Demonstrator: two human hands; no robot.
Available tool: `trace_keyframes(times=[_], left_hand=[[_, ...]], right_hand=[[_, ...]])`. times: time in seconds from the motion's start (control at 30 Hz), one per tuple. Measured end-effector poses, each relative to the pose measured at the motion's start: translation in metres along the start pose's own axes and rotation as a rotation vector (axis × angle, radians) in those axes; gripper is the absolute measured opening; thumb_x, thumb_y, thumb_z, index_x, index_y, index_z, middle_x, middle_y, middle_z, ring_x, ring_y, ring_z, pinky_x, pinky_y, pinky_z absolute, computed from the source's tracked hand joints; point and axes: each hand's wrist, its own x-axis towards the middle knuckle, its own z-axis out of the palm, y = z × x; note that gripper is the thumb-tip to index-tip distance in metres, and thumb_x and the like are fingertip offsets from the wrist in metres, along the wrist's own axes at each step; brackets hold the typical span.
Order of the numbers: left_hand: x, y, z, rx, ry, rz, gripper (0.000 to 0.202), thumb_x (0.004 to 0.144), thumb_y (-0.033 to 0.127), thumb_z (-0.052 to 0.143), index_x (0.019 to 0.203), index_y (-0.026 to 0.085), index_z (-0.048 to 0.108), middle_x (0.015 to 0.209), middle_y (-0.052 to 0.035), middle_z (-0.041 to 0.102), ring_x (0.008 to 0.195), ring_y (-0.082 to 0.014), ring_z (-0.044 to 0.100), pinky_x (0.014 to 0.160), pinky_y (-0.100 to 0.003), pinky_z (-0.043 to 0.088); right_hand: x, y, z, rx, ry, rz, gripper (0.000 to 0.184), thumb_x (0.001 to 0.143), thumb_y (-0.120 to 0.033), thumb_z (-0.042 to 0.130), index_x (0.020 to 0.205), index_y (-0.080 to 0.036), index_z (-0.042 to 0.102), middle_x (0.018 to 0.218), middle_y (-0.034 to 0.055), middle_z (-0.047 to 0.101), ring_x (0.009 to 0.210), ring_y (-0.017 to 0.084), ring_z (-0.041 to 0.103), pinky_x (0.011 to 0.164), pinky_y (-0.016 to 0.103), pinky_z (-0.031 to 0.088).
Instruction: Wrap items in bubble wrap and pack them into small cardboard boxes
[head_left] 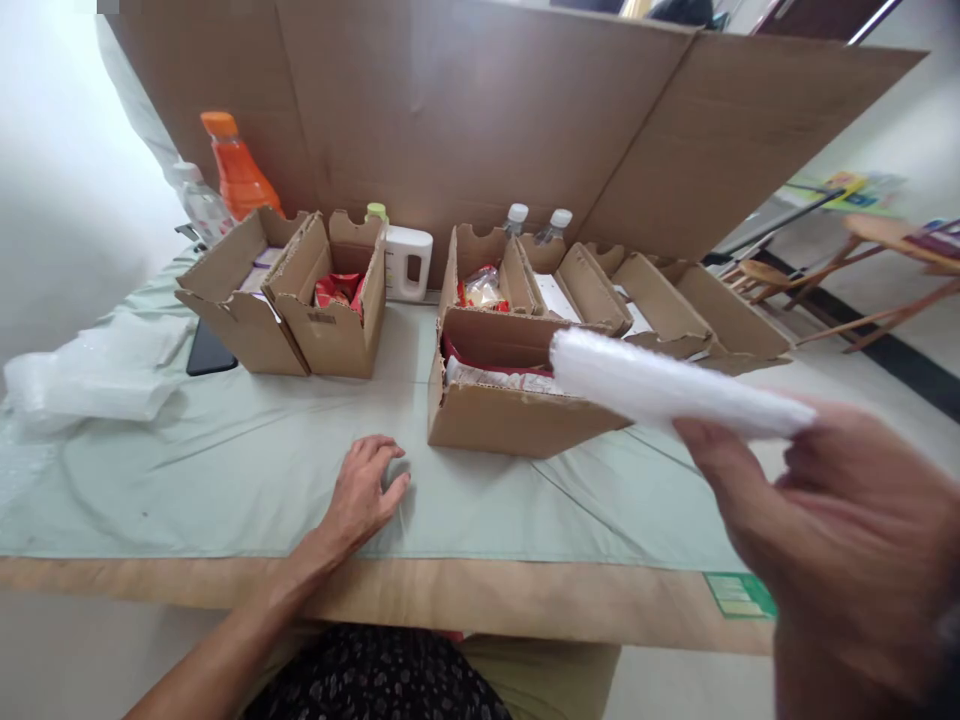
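My right hand (pixel 847 510) grips a white, flat, textured pad (pixel 660 385) between thumb and fingers, raised at the right above the table; motion blurs it, and its exact kind I cannot tell. Just behind the pad's far end stands a low cardboard box (pixel 517 418) with dark red and clear wrapped packs inside. My left hand (pixel 364 490) rests on the pale green cloth (pixel 225 490), in front and to the left of that box. Its fingers curve loosely, the thumb is apart from them, and nothing is held.
Several open cardboard bins line the back, one with a red packet (pixel 339 290). Behind them are an orange bottle (pixel 240 165), a white jug (pixel 407 262) and a cardboard panel (pixel 480 110). Bubble wrap (pixel 97 370) and a dark phone (pixel 211 348) lie at left.
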Motion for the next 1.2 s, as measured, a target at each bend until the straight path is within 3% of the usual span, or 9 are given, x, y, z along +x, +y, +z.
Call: trace_keyframes(times=[0.17,0.33,0.47,0.67,0.8,0.97,1.03,1.13,1.2], left_hand=[[-0.005,-0.006,0.018,0.191,0.008,0.134,0.019,0.09,0.015,0.058,0.104,0.019,0.071,0.125,-0.0151,0.07,0.123,-0.0341,0.061,0.101,-0.052,0.05],[-0.007,-0.007,0.018,0.188,0.015,0.145,0.019,0.093,0.014,0.056,0.104,0.019,0.071,0.126,-0.0133,0.071,0.124,-0.0334,0.061,0.101,-0.051,0.05],[-0.005,-0.008,0.017,0.186,0.014,0.152,0.019,0.094,0.015,0.056,0.105,0.019,0.071,0.126,-0.0137,0.072,0.124,-0.0333,0.061,0.1,-0.051,0.05],[-0.006,-0.007,0.02,0.189,0.031,0.138,0.021,0.093,0.014,0.055,0.104,0.021,0.07,0.127,-0.0129,0.072,0.125,-0.0328,0.061,0.1,-0.051,0.05],[-0.006,-0.007,0.02,0.187,0.039,0.143,0.02,0.094,0.014,0.055,0.105,0.021,0.07,0.127,-0.0127,0.072,0.125,-0.033,0.061,0.099,-0.051,0.05],[-0.007,-0.008,0.019,0.178,0.036,0.147,0.019,0.095,0.016,0.056,0.106,0.021,0.07,0.128,-0.0129,0.072,0.126,-0.0339,0.061,0.099,-0.051,0.05],[-0.007,-0.008,0.019,0.17,0.034,0.141,0.019,0.094,0.016,0.056,0.105,0.021,0.07,0.128,-0.0126,0.072,0.126,-0.0338,0.061,0.099,-0.051,0.05],[-0.007,-0.007,0.019,0.166,0.036,0.136,0.019,0.093,0.015,0.056,0.104,0.021,0.07,0.128,-0.0123,0.072,0.126,-0.0337,0.062,0.099,-0.05,0.05],[-0.007,-0.007,0.019,0.168,0.035,0.135,0.02,0.093,0.014,0.056,0.105,0.021,0.07,0.127,-0.0122,0.072,0.125,-0.0333,0.062,0.099,-0.05,0.05]], right_hand=[[0.086,-0.006,0.047,-0.198,-0.345,-0.56,0.02,0.1,-0.03,0.057,0.09,-0.024,0.073,0.087,0.0068,0.077,0.08,0.02,0.067,0.071,0.034,0.047],[0.111,-0.024,0.121,-0.447,-0.776,-0.641,0.02,0.091,-0.014,0.059,0.079,-0.02,0.073,0.079,0.0041,0.075,0.073,0.018,0.062,0.06,0.031,0.028],[0.115,-0.03,0.149,-0.522,-1.012,-0.626,0.016,0.09,-0.012,0.063,0.084,-0.02,0.076,0.082,0.004,0.076,0.069,0.016,0.061,0.058,0.03,0.021],[0.141,-0.024,0.133,-0.545,-0.975,-0.613,0.01,0.083,-0.017,0.071,0.075,-0.021,0.075,0.067,0.003,0.071,0.059,0.016,0.059,0.057,0.029,0.028],[0.132,-0.032,0.144,-0.574,-1.01,-0.655,0.016,0.078,-0.009,0.072,0.066,-0.019,0.071,0.058,0.0035,0.066,0.053,0.015,0.058,0.054,0.029,0.026],[0.115,-0.033,0.164,-0.442,-1.071,-0.556,0.015,0.08,-0.004,0.07,0.078,-0.017,0.077,0.067,0.0041,0.072,0.058,0.013,0.06,0.056,0.03,0.023],[0.116,-0.026,0.164,-0.368,-1.061,-0.553,0.011,0.081,-0.011,0.073,0.086,-0.02,0.078,0.07,0.0026,0.073,0.06,0.015,0.062,0.056,0.029,0.025],[0.121,-0.018,0.16,-0.293,-1.047,-0.588,0.024,0.082,-0.017,0.072,0.104,-0.025,0.077,0.081,0.0013,0.077,0.067,0.017,0.065,0.057,0.028,0.029],[0.123,-0.018,0.157,-0.31,-1.07,-0.586,0.02,0.085,-0.016,0.069,0.101,-0.025,0.077,0.082,0.0008,0.077,0.068,0.017,0.065,0.056,0.028,0.029]])
